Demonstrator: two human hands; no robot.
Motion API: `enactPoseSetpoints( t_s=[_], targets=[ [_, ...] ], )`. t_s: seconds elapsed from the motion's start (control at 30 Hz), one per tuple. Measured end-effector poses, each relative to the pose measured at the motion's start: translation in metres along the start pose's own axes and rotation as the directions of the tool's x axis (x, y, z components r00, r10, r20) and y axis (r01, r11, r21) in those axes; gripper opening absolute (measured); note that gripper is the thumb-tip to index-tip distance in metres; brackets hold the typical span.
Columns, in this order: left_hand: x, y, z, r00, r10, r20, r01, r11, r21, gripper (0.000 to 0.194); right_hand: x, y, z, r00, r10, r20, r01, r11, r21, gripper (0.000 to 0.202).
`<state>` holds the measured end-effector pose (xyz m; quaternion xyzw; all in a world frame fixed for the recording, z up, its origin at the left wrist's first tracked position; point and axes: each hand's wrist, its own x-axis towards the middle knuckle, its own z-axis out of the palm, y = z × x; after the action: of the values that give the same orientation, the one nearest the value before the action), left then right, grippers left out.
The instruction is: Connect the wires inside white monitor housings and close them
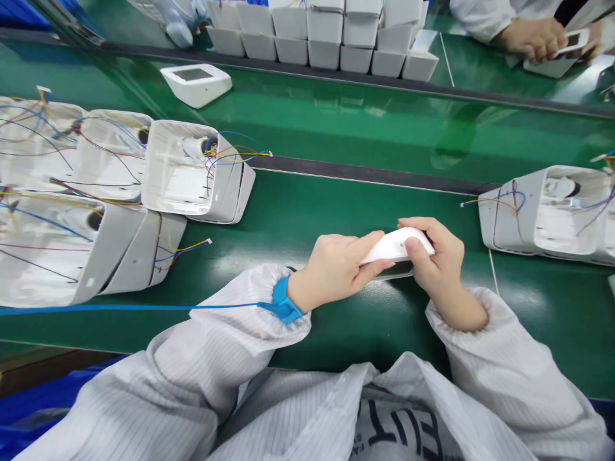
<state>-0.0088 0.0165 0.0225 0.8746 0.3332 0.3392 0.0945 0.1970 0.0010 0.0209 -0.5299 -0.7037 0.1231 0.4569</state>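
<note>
Between my two hands is a white plastic cover with a dark screen point(398, 246), held tilted above the green table. My left hand point(336, 264), with a blue wrist strap point(283, 302) at its wrist, pinches the cover's left end between thumb and fingers. Around the right end my right hand point(438, 256) is closed, its thumb on the near side and fingers behind. A similar white cover with a screen point(198, 84) lies on the table at the back left, away from both hands.
White open housings point(187, 173) with loose wires are stacked on the left. More housings point(523, 208) stand at the right. Several white housings point(324, 38) line up beyond the dark rail. Across the table, another person's hands point(535, 41) hold a similar part. A blue cord point(144, 307) runs leftward.
</note>
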Motion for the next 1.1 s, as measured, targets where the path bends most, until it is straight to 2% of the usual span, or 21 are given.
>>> enactPoseSetpoints(
  t_s=[0.13,0.2,0.3,0.37,0.43,0.53,0.6,0.73,0.8,0.9,0.97,1.0,1.1],
  targets=[
    [-0.004,0.004,0.004,0.999,0.03,-0.011,-0.03,1.0,0.011,0.05,0.005,0.0,-0.007,0.999,-0.044,0.032,0.045,0.999,-0.025,0.033],
    [-0.005,0.004,0.004,0.999,0.036,-0.026,-0.036,0.999,0.003,0.05,0.006,0.0,-0.007,0.999,-0.021,0.047,0.024,0.998,-0.052,0.037],
    [-0.003,0.0,0.003,1.0,-0.004,0.012,0.005,0.998,-0.059,0.049,0.005,0.001,-0.003,0.999,0.024,0.04,-0.023,0.999,-0.039,0.043],
    [0.0,-0.005,0.003,0.997,-0.07,0.031,0.074,0.986,-0.152,0.047,0.004,0.004,0.002,0.999,0.045,0.03,-0.045,0.999,-0.007,0.052],
    [0.001,-0.009,0.005,0.983,-0.184,0.008,0.179,0.943,-0.281,0.043,0.003,0.009,0.006,0.996,0.075,0.042,-0.073,0.997,-0.04,0.061],
    [0.001,-0.012,0.011,0.929,-0.369,0.015,0.337,0.831,-0.443,0.038,0.004,0.017,0.007,0.986,0.12,0.112,-0.099,0.979,-0.181,0.066],
    [0.0,-0.012,0.014,0.912,-0.406,0.05,0.378,0.789,-0.484,0.038,0.005,0.021,0.005,0.984,0.124,0.13,-0.094,0.972,-0.215,0.067],
    [0.002,-0.016,0.017,0.911,-0.408,0.065,0.376,0.755,-0.537,0.041,0.006,0.024,0.005,0.986,0.139,0.09,-0.132,0.988,-0.083,0.071],
    [0.004,-0.02,0.018,0.877,-0.479,0.048,0.404,0.678,-0.614,0.044,0.005,0.027,0.008,0.984,0.161,0.077,-0.166,0.983,0.073,0.07],
    [0.006,-0.027,0.019,0.834,-0.552,0.023,0.402,0.577,-0.711,0.052,0.004,0.03,0.014,0.977,0.164,0.14,-0.197,0.942,0.272,0.07],
    [0.007,-0.03,0.02,0.849,-0.528,0.024,0.388,0.592,-0.706,0.053,0.002,0.03,0.015,0.969,0.173,0.175,-0.218,0.935,0.281,0.065],
    [0.007,-0.032,0.021,0.862,-0.507,0.017,0.375,0.615,-0.694,0.053,0.001,0.028,0.014,0.972,0.176,0.157,-0.211,0.946,0.248,0.061],
    [0.005,-0.034,0.023,0.907,-0.415,-0.068,0.271,0.7,-0.661,0.066,-0.002,0.018,0.007,0.999,0.051,-0.006,-0.051,0.997,0.06,0.054]
  ],
)
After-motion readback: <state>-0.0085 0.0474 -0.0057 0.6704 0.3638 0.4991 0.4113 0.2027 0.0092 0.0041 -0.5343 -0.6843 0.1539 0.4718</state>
